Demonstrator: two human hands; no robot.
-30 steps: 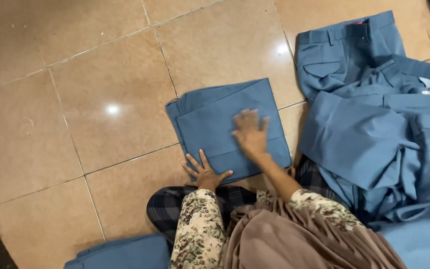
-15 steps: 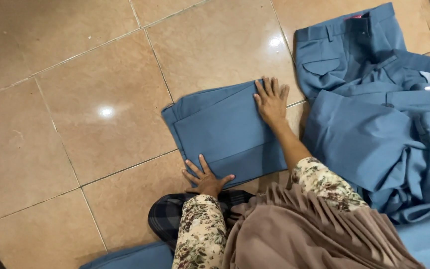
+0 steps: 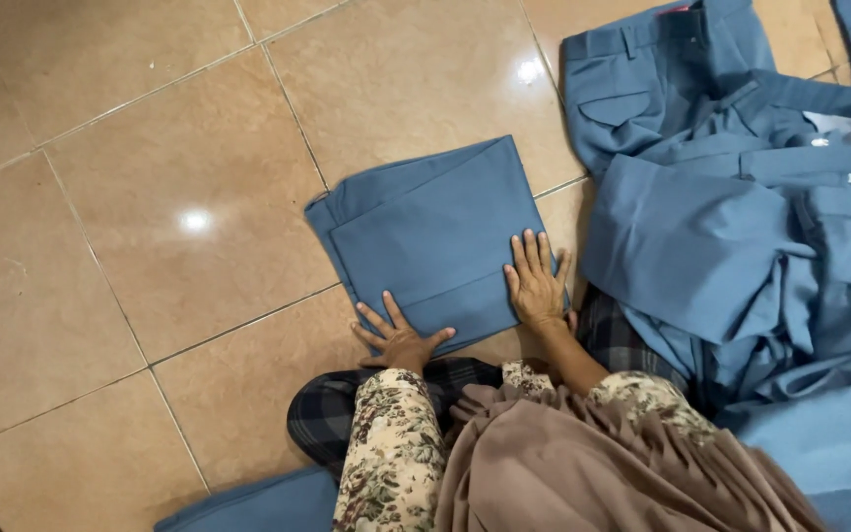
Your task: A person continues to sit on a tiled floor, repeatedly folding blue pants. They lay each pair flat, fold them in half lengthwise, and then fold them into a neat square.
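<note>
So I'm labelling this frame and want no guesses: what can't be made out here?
Head view only:
- Underside of the folded blue garment: hidden against the floor tiles.
- Its near edge: partly covered by the left hand and right hand.
- Blue pile: overlapping layers hide how many pieces; cut off by the right edge.
- Blue cloth: cut off at the bottom.

Under me is a glossy tan tiled floor [image 3: 150, 197]. A folded blue garment [image 3: 435, 236] lies flat on it. Just right of that garment sprawls a heap of blue trousers [image 3: 741, 217]; another blue piece [image 3: 268, 504] lies below-left.
</note>
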